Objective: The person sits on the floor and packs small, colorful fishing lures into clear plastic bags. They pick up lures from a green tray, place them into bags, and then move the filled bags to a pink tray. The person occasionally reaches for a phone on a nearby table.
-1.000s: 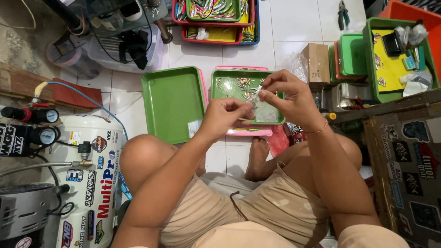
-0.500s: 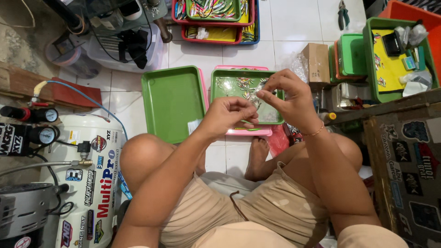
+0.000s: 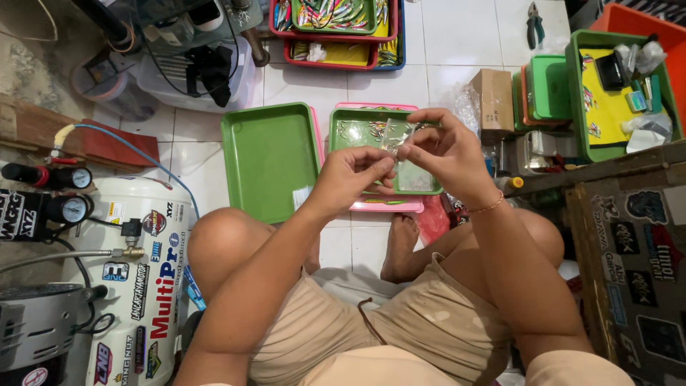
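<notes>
Both hands raised over the green tray [image 3: 429, 187] of small lures. Left hand [image 3: 351, 179] pinched narrow at the fingertips; right hand [image 3: 441, 151] pinching a small clear packet [image 3: 397, 143], held just above that tray. Could slip from so light a pinch and drop among the lures, or over the rim onto the tiled floor [image 3: 457, 36]. Empty tray [image 3: 268, 161] just beside, left

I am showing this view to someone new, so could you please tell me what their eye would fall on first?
First, the two hands at centre: the left hand and right hand meet over a green tray, pinching a small clear packet between the fingertips. Beside it on the left lies another green tray on the white tiled floor. At the lower left stands a white air compressor tank covered in stickers.
</notes>
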